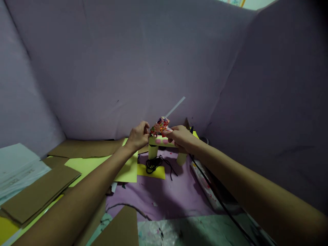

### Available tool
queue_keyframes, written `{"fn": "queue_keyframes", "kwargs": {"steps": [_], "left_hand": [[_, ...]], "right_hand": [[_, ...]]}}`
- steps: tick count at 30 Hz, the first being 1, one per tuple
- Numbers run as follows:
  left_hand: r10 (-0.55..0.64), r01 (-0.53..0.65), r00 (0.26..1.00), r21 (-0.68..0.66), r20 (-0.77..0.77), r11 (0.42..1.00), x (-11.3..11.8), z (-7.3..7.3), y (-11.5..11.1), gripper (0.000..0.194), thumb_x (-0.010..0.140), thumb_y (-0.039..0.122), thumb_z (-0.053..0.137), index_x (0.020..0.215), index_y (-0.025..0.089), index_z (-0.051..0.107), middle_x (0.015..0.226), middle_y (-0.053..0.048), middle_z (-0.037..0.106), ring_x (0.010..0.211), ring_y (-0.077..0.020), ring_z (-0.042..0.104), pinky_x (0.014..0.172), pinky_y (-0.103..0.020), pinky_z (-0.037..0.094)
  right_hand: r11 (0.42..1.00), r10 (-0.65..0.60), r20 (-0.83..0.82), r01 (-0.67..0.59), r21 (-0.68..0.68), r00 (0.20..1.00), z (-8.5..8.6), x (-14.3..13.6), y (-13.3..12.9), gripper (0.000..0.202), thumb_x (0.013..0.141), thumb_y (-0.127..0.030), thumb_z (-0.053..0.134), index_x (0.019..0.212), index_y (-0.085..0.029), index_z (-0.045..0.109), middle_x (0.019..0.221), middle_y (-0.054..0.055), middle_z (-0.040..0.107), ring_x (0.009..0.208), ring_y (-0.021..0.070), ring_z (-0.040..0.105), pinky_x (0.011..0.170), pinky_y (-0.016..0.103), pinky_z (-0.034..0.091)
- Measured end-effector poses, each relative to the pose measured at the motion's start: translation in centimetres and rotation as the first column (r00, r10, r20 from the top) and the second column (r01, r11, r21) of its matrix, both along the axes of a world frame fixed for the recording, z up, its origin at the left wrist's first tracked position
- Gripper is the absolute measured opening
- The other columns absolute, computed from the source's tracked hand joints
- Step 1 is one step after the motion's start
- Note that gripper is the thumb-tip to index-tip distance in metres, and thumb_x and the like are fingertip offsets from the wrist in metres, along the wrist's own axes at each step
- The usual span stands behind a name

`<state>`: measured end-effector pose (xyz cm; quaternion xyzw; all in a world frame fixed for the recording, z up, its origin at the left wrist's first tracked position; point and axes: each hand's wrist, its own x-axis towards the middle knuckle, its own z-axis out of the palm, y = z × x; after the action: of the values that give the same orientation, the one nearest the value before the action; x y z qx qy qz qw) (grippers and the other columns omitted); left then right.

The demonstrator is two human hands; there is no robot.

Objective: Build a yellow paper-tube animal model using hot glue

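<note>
A small red, white and multicoloured patterned piece [162, 124], like folded paper or cloth, is pinched between the thumb and fingers of my right hand [179, 136]. From its top a thin white strip [175, 107] slants up to the right. My left hand [139, 136] has its fingers curled closed at the left edge of the piece; what the fingertips hold is hidden. Just under both hands stands a pale yellow paper form [153, 152] with pink spots and leg-like tubes. A coil of black cord [155, 164] lies in front of it on a yellow paper strip [143, 169].
Brown cardboard sheets [43, 191] and light yellow paper [128, 171] are spread at the left. A patterned long box or pack [205, 184] and a black cable [217, 198] lie at the right. Purple cloth [179, 198] covers the surface; pale fabric walls [128, 68] enclose it.
</note>
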<state>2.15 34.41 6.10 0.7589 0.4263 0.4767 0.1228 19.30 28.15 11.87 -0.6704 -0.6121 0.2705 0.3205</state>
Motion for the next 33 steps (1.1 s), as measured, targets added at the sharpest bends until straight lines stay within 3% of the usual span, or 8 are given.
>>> {"fn": "queue_keyframes", "kwargs": {"steps": [7, 17, 23, 28, 33], "left_hand": [[0.047, -0.044, 0.997, -0.054, 0.054, 0.998, -0.8, -0.1, -0.2, 0.010, 0.066, 0.012, 0.060, 0.070, 0.019, 0.055, 0.069, 0.001, 0.059, 0.068, -0.0146, 0.054, 0.064, -0.025, 0.040], [-0.089, 0.141, 0.982, -0.328, 0.168, 0.934, -0.6, -1.1, 1.4, 0.008, 0.082, 0.019, 0.060, 0.085, 0.013, 0.063, 0.077, 0.000, 0.065, 0.071, -0.0138, 0.062, 0.070, -0.031, 0.050], [-0.078, 0.159, 0.978, -0.444, 0.195, 0.882, -0.5, -1.3, 1.6, 0.014, 0.086, 0.026, 0.058, 0.087, 0.012, 0.061, 0.082, -0.001, 0.064, 0.068, -0.0123, 0.061, 0.063, -0.029, 0.052], [-0.053, 0.166, 0.968, -0.467, 0.245, 0.869, -0.5, -1.5, 0.9, 0.013, 0.086, 0.024, 0.058, 0.091, 0.012, 0.060, 0.080, 0.000, 0.063, 0.066, -0.0115, 0.060, 0.061, -0.028, 0.053], [-0.030, 0.138, 0.962, -0.392, 0.270, 0.909, -0.1, -1.6, 0.5, 0.009, 0.084, 0.021, 0.060, 0.088, 0.012, 0.060, 0.076, 0.001, 0.062, 0.063, -0.0109, 0.059, 0.060, -0.027, 0.051]], "right_hand": [[1.000, -0.002, -0.030, 0.001, -0.029, 1.000, 0.1, 0.3, -0.5, 0.022, 0.076, -0.033, 0.059, 0.062, -0.016, 0.055, 0.036, -0.006, 0.038, 0.032, 0.0074, 0.033, 0.034, 0.021, 0.025], [0.999, -0.005, -0.019, 0.005, -0.032, 1.000, 0.2, 0.3, -0.8, 0.023, 0.077, -0.033, 0.058, 0.061, -0.017, 0.054, 0.037, -0.006, 0.038, 0.033, 0.0077, 0.035, 0.035, 0.021, 0.027], [1.000, 0.001, 0.029, 0.000, -0.005, 1.000, -0.1, 0.5, -0.8, 0.026, 0.076, -0.035, 0.058, 0.058, -0.017, 0.052, 0.036, -0.007, 0.036, 0.031, 0.0067, 0.032, 0.037, 0.022, 0.025], [1.000, 0.003, 0.046, -0.003, 0.005, 0.999, -0.3, 0.4, -1.1, 0.025, 0.078, -0.034, 0.055, 0.059, -0.018, 0.052, 0.036, -0.007, 0.035, 0.032, 0.0071, 0.032, 0.038, 0.022, 0.025], [1.000, 0.004, 0.068, -0.005, 0.026, 0.998, -0.4, 0.3, -1.1, 0.026, 0.078, -0.036, 0.055, 0.059, -0.018, 0.053, 0.038, -0.006, 0.037, 0.034, 0.0077, 0.034, 0.038, 0.022, 0.024]]}}
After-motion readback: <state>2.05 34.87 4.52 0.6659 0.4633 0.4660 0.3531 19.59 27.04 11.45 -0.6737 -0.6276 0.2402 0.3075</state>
